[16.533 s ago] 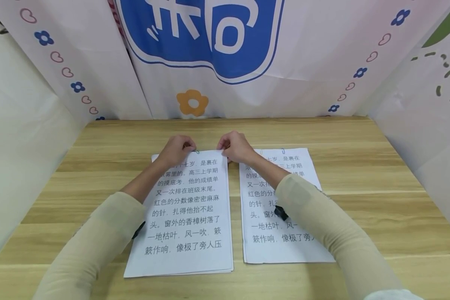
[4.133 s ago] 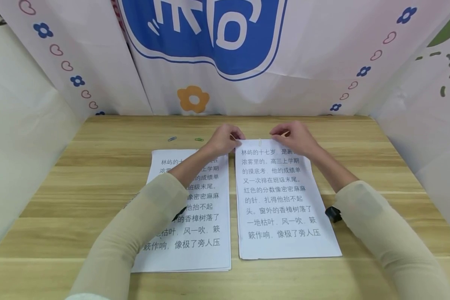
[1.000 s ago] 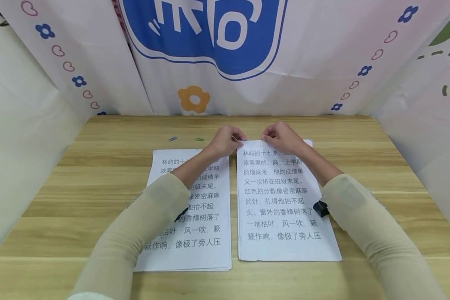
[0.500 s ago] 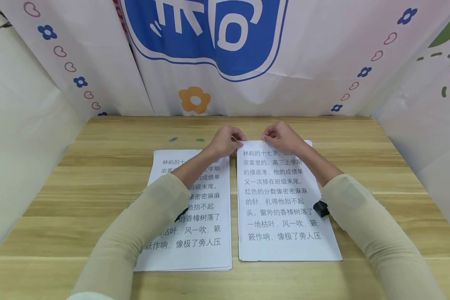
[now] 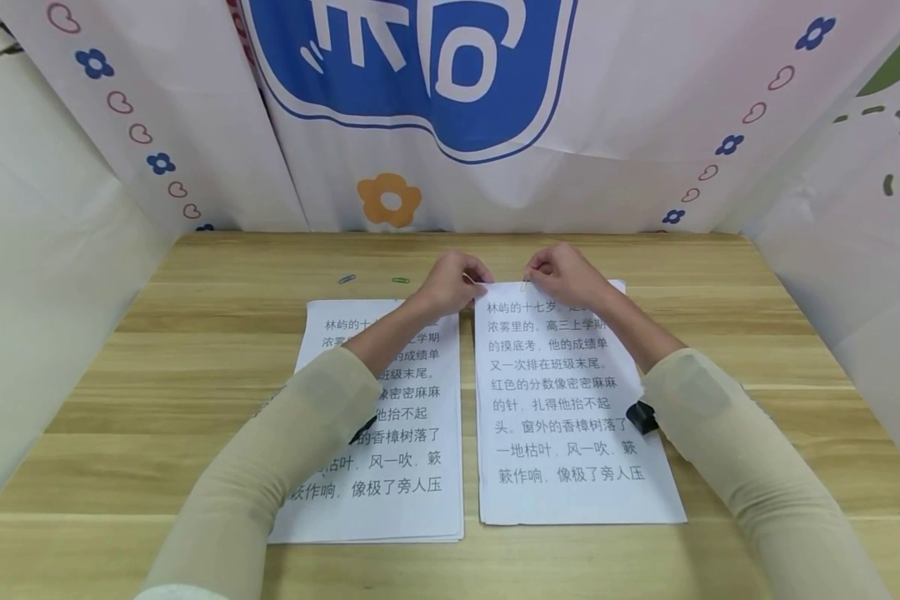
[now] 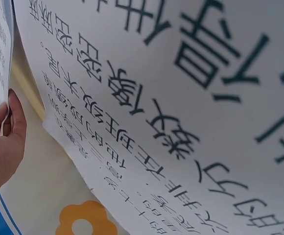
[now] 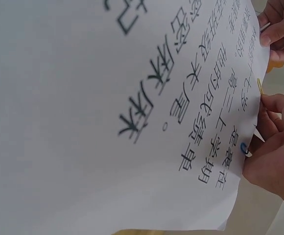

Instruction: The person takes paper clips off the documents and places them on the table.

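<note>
Two stacks of printed paper lie side by side on the wooden table. My left hand [image 5: 453, 279] pinches the top left corner of the right stack [image 5: 555, 492]; the left wrist view shows its thumb and fingers around the paper. My right hand [image 5: 562, 273] pinches a yellow paper clip [image 7: 260, 86] at that stack's top edge. A blue ring-like clip end [image 7: 244, 148] shows under my right hand's curled fingers; I cannot tell whether it is held or sits on the paper. My left forearm partly covers the left stack [image 5: 390, 521].
A blue paper clip [image 5: 347, 278] and a green paper clip [image 5: 401, 280] lie on the table [image 5: 232, 283] behind the left stack. White printed sheets [image 5: 607, 183] hang behind and beside the table.
Both hands have gone from the left stack to the right one. The green clip has left the left stack for the table. Lately my right hand slid left onto the yellow clip, which tilted slightly.
</note>
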A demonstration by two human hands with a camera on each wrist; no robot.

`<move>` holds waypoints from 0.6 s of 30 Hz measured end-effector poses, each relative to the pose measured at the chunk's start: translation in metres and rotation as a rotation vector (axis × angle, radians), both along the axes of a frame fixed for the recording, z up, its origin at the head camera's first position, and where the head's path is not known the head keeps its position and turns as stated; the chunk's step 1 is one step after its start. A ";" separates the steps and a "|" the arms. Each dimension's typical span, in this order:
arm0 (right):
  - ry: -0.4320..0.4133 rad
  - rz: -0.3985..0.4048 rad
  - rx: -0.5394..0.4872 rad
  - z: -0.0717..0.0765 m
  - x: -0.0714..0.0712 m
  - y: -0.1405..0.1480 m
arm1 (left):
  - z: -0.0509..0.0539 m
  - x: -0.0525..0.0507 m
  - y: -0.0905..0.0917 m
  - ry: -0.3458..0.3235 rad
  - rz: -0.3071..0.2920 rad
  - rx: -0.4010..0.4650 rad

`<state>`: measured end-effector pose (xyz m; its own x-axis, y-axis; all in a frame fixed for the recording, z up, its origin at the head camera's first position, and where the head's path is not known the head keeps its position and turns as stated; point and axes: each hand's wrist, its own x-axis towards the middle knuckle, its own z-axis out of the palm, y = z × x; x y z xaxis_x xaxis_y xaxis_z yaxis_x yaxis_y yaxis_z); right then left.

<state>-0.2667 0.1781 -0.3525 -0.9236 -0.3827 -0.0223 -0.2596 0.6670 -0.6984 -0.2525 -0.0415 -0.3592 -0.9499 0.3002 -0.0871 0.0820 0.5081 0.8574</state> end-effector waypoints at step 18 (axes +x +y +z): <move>0.055 0.045 -0.030 0.000 0.000 0.001 | -0.001 0.000 -0.004 0.009 -0.003 0.019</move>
